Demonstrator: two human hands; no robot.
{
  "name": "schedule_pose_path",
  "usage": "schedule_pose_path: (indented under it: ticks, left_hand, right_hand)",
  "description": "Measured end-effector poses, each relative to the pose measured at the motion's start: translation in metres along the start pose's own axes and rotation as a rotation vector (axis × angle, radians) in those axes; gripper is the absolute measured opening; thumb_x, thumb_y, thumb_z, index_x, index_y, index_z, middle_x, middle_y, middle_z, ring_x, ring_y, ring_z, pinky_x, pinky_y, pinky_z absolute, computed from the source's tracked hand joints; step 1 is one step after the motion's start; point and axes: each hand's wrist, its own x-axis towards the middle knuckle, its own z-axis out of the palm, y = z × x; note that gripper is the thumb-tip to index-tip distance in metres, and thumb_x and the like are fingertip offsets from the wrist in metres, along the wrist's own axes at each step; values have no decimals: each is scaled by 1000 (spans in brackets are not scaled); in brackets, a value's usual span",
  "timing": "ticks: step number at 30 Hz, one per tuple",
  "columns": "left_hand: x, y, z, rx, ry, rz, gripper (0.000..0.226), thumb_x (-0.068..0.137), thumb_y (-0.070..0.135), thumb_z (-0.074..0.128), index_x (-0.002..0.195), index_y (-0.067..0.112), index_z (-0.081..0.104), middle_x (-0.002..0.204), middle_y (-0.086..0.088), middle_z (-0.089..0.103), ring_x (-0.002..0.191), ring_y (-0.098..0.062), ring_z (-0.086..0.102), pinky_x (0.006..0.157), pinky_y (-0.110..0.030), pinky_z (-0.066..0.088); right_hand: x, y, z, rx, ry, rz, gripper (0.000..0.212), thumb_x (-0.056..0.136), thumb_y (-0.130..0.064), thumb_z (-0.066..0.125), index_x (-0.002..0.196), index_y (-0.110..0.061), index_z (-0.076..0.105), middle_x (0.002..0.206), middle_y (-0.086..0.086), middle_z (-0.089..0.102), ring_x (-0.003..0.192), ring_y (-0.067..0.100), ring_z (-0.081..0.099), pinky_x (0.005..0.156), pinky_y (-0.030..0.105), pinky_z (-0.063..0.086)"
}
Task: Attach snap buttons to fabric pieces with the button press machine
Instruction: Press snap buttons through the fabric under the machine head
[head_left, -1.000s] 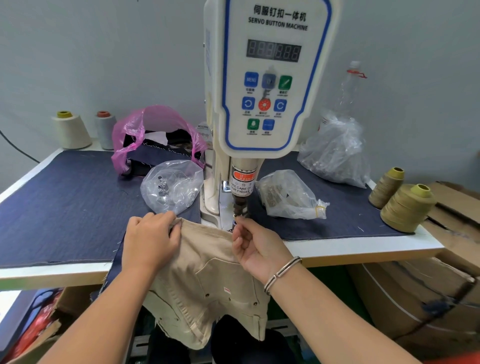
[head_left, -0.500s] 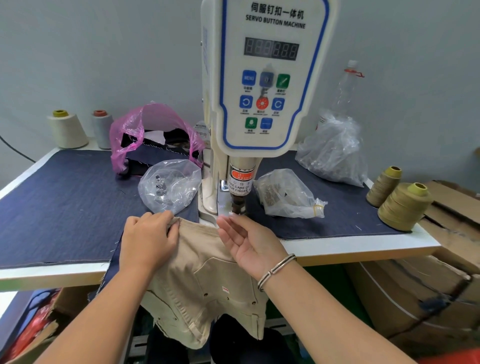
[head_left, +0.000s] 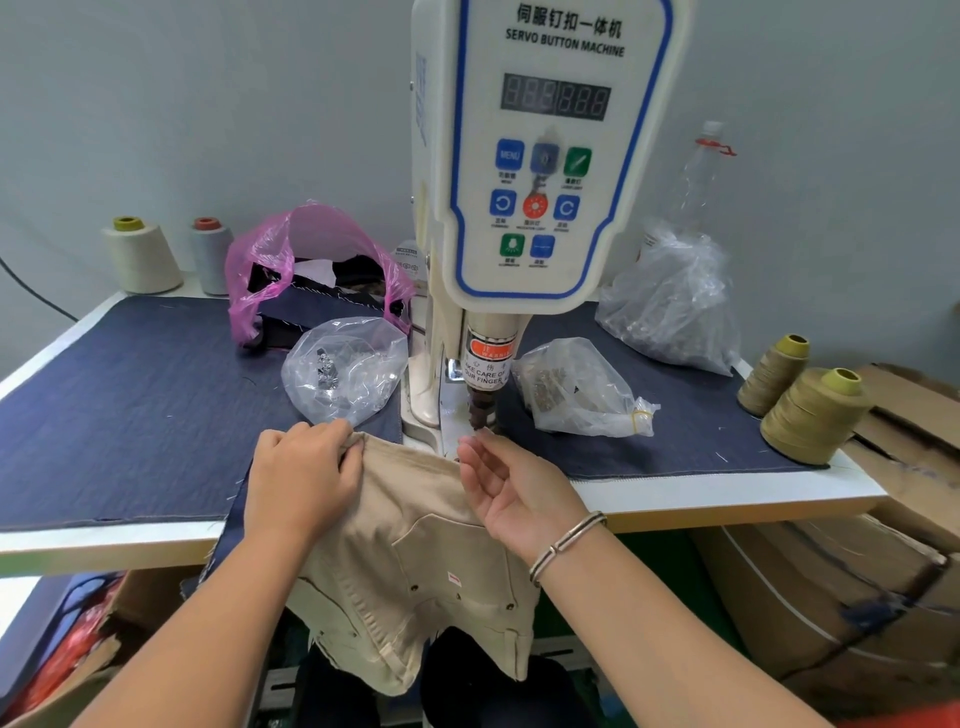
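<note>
Worktop (head_left: 727, 501) carried a denim cloth (head_left: 130, 415). Cream thread cone (head_left: 141, 257) and grey cone (head_left: 210, 254) sat at 10 o'clock, two olive cones (head_left: 810, 415) at 3 o'clock, cardboard boxes (head_left: 857, 597) at 4 o'clock.

The left hand (head_left: 304, 480) grips the top edge of a beige garment (head_left: 415, 561) hanging off the table (head_left: 727, 499) below the servo button machine (head_left: 535, 156). The right hand (head_left: 514, 491), palm up with relaxed fingers, sits beside the press head (head_left: 480, 410). Clear bags of snaps (head_left: 343, 369) flank the machine on the denim cloth (head_left: 130, 405).
</note>
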Motion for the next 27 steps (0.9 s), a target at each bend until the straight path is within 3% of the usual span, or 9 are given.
schedule_pose_path:
  ticks: [9, 27]
  left_hand:
    - [1, 0, 0, 5, -15, -6, 27, 83, 31, 43, 62, 14, 49, 54, 2, 54, 55, -25, 50, 67, -38, 36]
    - [0, -1, 2, -30, 17, -8, 25, 83, 29, 48, 61, 20, 39, 52, 6, 48, 52, -22, 46, 64, -36, 35]
  right_hand:
    - [-4, -4, 1, 268, 1, 130, 12, 87, -2, 61, 78, 5, 62, 57, 12, 65, 43, 16, 63, 39, 22, 52]
    - [-10, -3, 10, 360, 38, 131, 7, 82, -3, 64, 81, 3, 61, 55, 10, 64, 40, 14, 61, 38, 21, 50]
